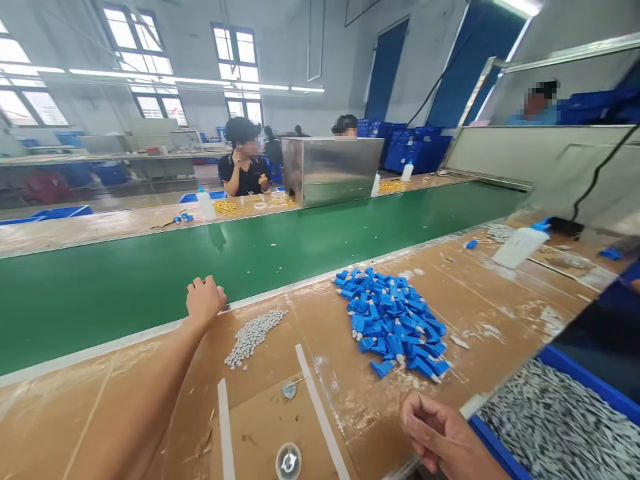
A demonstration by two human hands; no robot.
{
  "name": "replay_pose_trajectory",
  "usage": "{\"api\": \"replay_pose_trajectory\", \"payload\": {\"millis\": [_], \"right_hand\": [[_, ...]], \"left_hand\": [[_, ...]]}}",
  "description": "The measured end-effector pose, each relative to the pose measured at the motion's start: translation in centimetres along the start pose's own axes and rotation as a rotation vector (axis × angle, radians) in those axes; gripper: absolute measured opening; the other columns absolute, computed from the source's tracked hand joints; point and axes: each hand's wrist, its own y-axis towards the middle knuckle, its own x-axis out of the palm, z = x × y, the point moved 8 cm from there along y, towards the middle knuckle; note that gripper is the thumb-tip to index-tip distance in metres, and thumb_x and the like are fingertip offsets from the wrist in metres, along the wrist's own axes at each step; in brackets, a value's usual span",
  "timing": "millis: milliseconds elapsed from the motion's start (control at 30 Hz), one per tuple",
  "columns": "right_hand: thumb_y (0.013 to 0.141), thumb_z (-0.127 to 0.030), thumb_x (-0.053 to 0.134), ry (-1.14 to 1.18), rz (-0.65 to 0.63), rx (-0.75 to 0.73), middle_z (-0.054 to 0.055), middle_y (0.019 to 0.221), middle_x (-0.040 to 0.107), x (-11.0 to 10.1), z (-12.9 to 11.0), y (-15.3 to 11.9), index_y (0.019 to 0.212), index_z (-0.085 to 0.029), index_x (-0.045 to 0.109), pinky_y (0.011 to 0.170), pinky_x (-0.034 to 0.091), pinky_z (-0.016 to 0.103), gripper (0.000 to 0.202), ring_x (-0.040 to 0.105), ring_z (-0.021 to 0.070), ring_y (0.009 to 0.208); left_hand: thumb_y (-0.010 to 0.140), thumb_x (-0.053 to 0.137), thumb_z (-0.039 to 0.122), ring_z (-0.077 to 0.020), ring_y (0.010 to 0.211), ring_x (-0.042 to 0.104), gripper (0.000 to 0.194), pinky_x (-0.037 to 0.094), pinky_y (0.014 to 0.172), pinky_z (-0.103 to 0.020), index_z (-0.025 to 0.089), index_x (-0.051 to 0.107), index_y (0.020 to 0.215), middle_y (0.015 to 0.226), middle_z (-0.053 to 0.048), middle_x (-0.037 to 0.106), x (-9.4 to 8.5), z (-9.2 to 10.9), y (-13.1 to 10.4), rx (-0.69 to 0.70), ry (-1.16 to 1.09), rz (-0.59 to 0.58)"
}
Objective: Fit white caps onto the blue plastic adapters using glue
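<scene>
My left hand (205, 299) is at the near edge of the green conveyor belt (210, 263), its fingers curled; what they hold, if anything, is hidden. Just right of its wrist lies a patch of small grey pieces (255, 337). My right hand (436, 430) hovers by the table's front edge with thumb and fingers curled together, and I cannot make out anything between them. In front of it spreads a pile of blue plastic parts (393, 320) with whitish ends. Between my arms are a small round cup (289, 461) and a grey blob with a thin stick (289, 390).
A blue bin (493, 437) full of grey slender pieces stands at the lower right. A white squeeze bottle (520, 247) lies tilted on the right of the table. Beyond the belt are a metal box (340, 172), another bottle (205, 203) and a seated person (246, 167).
</scene>
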Motion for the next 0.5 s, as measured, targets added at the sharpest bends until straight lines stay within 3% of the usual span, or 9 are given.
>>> {"api": "replay_pose_trajectory", "payload": {"millis": [133, 267, 400, 500], "right_hand": [[0.078, -0.059, 0.075, 0.003, 0.109, -0.038, -0.005, 0.062, 0.042, -1.4, -1.1, 1.3, 0.072, -0.019, 0.055, 0.049, 0.030, 0.021, 0.045, 0.034, 0.0105, 0.057], [0.083, -0.058, 0.071, -0.072, 0.125, -0.116, -0.005, 0.064, 0.043, -1.6, -2.4, 1.7, 0.074, -0.019, 0.056, 0.050, 0.033, 0.022, 0.043, 0.037, 0.0117, 0.058], [0.089, -0.052, 0.065, -0.292, 0.161, -0.204, -0.003, 0.066, 0.049, -3.4, -2.9, 0.8, 0.076, -0.020, 0.059, 0.056, 0.040, 0.026, 0.035, 0.045, 0.0145, 0.060], [0.092, -0.038, 0.064, -0.662, 0.243, -0.334, 0.001, 0.076, 0.057, -4.6, -3.4, 0.5, 0.093, -0.022, 0.068, 0.064, 0.044, 0.031, 0.016, 0.054, 0.0190, 0.069]], "left_hand": [[0.095, 0.060, 0.036, -0.0225, 0.102, 0.065, 0.034, 0.057, 0.087, -0.044, 0.017, 0.061, 0.123, 0.123, -0.010, 0.063, 6.6, 4.4, -2.0, 0.201, -0.093, -0.230], [0.086, 0.068, 0.030, -0.0174, 0.080, 0.065, 0.017, 0.054, 0.075, -0.033, 0.015, 0.070, 0.094, 0.090, -0.003, 0.071, 12.4, 10.6, -5.4, 0.399, -0.227, -0.443], [0.078, 0.062, 0.020, -0.0170, 0.072, 0.063, 0.015, 0.046, 0.066, -0.027, 0.017, 0.074, 0.087, 0.078, -0.001, 0.072, 14.9, 15.6, -7.4, 0.489, -0.393, -0.520], [0.080, 0.059, 0.025, -0.0177, 0.070, 0.061, 0.017, 0.043, 0.064, -0.028, 0.016, 0.074, 0.083, 0.074, -0.002, 0.070, 14.9, 16.9, -8.1, 0.490, -0.480, -0.544]]}}
